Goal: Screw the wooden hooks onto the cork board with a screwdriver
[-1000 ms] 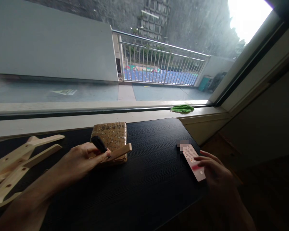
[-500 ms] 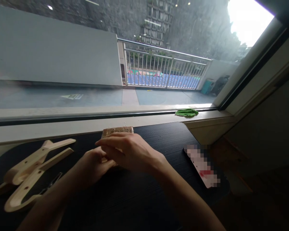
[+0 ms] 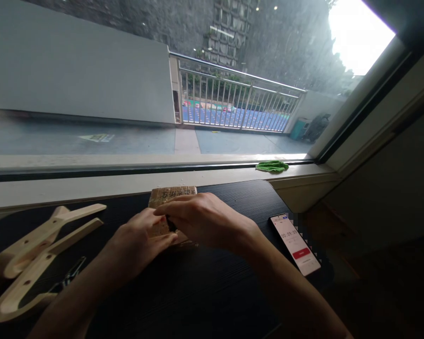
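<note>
A small brown package (image 3: 174, 191) with dark print and a shiny, tape-like surface rests on the black table close to the window sill. My left hand (image 3: 136, 235) holds its left and near side, thumb stretched along the front. Over its top and right side, my right hand (image 3: 204, 217) is curled, with fingertips pressed to the package near a dark gap. The hands lie close together and hide much of the package, so what exactly the right fingertips pinch is hard to see.
Wooden hangers (image 3: 44, 254) lie on the left of the table (image 3: 240, 202), with a metal clip (image 3: 68, 278) beside them. A phone (image 3: 296, 247) showing a timer lies on the right. A green cloth (image 3: 272, 166) is on the window sill (image 3: 226, 177).
My right hand has shifted slightly right, and my left fingers have opened out a little along the package. More of the package shows between the hands. The view has moved slightly.
</note>
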Demonstrator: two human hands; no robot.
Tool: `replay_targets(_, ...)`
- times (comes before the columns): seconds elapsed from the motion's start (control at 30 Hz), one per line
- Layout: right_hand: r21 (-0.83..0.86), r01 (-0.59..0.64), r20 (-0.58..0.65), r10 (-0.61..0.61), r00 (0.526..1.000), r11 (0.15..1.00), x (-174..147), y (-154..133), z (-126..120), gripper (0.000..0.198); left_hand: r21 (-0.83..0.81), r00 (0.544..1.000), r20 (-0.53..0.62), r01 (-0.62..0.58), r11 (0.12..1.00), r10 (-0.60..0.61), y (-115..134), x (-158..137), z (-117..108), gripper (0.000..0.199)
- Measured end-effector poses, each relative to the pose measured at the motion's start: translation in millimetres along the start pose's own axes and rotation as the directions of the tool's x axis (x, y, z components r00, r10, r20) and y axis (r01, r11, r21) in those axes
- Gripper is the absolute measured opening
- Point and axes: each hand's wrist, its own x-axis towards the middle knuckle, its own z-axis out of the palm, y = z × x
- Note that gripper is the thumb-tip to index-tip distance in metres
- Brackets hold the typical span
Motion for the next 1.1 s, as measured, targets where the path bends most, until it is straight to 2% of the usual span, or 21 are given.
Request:
replay_targets(0.07, 0.005, 0.004, -0.002, -0.004, 1.0, 1.0, -0.1, 1.5, 0.7, 0.029, -0.02, 0.995, 0.057, 0.079, 0.997, -0.078, -5.5, -5.7, -4.3, 0.052)
replay_targets(0.13, 0.027, 0.03, -0.015, -0.03, 0.999, 0.999, 0.6, 2.8, 2.9, 0.029, -0.153, 0.985, 0.004, 0.17, 0.973, -0.171, -16.1, -13.7, -4.9, 0.064)
replay_targets(0.17, 0.043, 0.046, -0.024, -0.045, 0.999, 0.998, 1.3, 3.3, 4.4, 0.028, -0.19, 0.981, 0.02, 0.195, 0.962, -0.195, -22.8, -18.1, -3.4, 0.069)
replay_targets(0.23, 0.08, 0.068, -0.043, -0.065, 0.997, 0.994, 2.9, 3.9, 7.9, 0.026, -0.283, 0.98, -0.026, 0.182, 0.942, -0.197, -36.3, -26.5, 1.5, 0.069)
replay_targets(0.3, 0.109, 0.066, -0.051, -0.06, 0.997, 0.992, 4.6, 4.0, 11.0, 0.025, -0.369, 0.983, -0.028, 0.157, 0.916, -0.18, -47.0, -33.3, 6.3, 0.071)
replay_targets(0.33, 0.119, 0.059, -0.051, -0.053, 0.997, 0.991, 5.3, 3.9, 12.1, 0.026, -0.398, 0.986, 0.009, 0.154, 0.904, -0.164, -50.5, -36.0, 7.8, 0.07)
replay_targets(0.37, 0.121, 0.041, -0.05, -0.035, 0.998, 0.992, 5.7, 3.7, 13.0, 0.027, -0.396, 0.988, 0.039, 0.155, 0.905, -0.152, -52.7, -38.2, 8.6, 0.068)
replay_targets(0.6, 0.14, 0.031, -0.058, -0.023, 0.998, 0.99, 1.9, 1.2, 12.8, 0.027, -0.173, 0.993, 0.011, 0.118, 0.978, -0.118, -52.7, -48.9, 7.7, 0.055)
replay_targets(0.73, 0.139, 0.009, -0.053, -0.002, 0.999, 0.99, -5.3, 0.6, 14.3, 0.031, -0.019, 0.998, 0.042, -0.039, 0.999, 0.04, -55.8, -52.6, 8.9, 0.041)
replay_targets(0.8, 0.135, -0.024, -0.054, 0.031, 0.998, 0.991, -9.0, 1.3, 15.8, 0.032, 0.031, 0.992, 0.019, -0.125, 0.992, 0.124, -57.7, -52.9, 9.5, 0.034)
replay_targets(0.87, 0.14, -0.071, -0.052, 0.079, 0.995, 0.988, -12.0, 2.5, 17.1, 0.034, 0.041, 0.98, -0.001, -0.197, 0.98, 0.197, -59.8, -52.4, 9.8, 0.031)
replay_targets(0.93, 0.148, -0.114, -0.052, 0.122, 0.991, 0.982, -13.8, 3.7, 18.1, 0.035, 0.021, 0.969, 0.035, -0.245, 0.969, 0.244, -61.8, -51.4, 9.6, 0.03)
replay_targets(1.1, 0.156, -0.135, -0.058, 0.146, 0.988, 0.978, -14.2, 4.9, 19.4, 0.036, -0.003, 0.958, 0.102, -0.268, 0.963, 0.267, -63.7, -49.3, 7.3, 0.032)
